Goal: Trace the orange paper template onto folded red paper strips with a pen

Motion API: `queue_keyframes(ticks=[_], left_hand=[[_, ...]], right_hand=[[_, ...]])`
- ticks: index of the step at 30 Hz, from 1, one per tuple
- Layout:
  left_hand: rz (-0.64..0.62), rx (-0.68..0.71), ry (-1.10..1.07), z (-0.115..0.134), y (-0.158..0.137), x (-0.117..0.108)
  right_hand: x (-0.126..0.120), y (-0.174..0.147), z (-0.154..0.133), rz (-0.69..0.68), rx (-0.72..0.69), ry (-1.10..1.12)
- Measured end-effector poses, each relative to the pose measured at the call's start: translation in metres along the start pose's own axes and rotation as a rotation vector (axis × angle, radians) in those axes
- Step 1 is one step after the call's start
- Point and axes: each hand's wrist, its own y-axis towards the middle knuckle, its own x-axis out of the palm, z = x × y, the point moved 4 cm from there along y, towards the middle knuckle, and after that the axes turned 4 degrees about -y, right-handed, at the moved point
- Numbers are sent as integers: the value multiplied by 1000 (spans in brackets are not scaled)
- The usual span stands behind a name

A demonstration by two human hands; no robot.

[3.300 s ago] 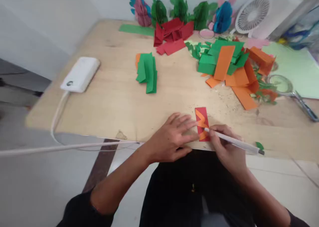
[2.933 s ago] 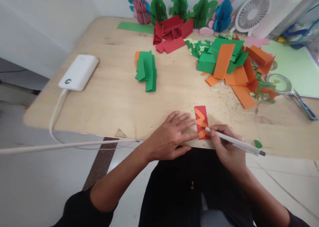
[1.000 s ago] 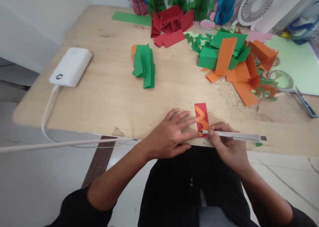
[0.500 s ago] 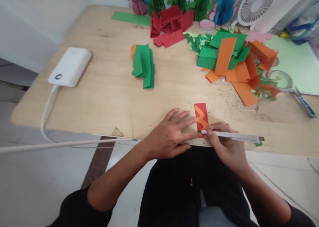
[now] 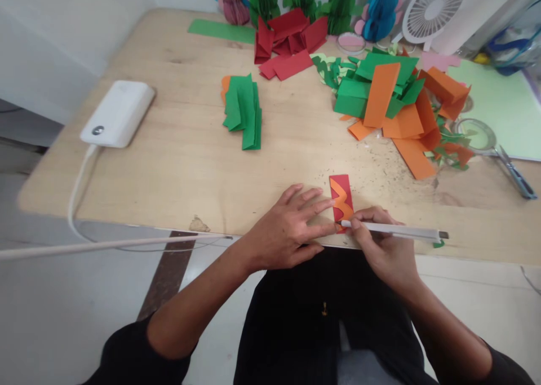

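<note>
Close to the table's front edge lies a red paper strip, with a wavy orange paper cutout on top of it. My left hand rests beside them with its fingers spread, fingertips touching the left edge of the paper pieces. In my right hand is a white pen, pinched between thumb and fingers. Its tip touches the lower end of the orange cutout. A small green scrap sits under the pen's back end.
Green folded papers lie mid-table, red folded papers behind. Green and orange paper pieces are piled at right, near scissors. A white power bank with a cable is at left; a fan stands at the back.
</note>
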Motion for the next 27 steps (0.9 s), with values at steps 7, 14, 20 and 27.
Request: queue_keyframes(ticks=[7, 14, 20, 27], left_hand=[[-2, -1, 2, 0, 0, -1], [-1, 0, 1, 0, 0, 0], [12, 5, -2, 0, 0, 0], [11, -12, -4, 0, -1, 0]], right_hand=[[0, 0, 1, 13, 7, -6], [-1, 0, 3, -1, 45, 24], [-5, 2, 5, 35, 46, 10], [-6, 1, 11, 41, 57, 29]])
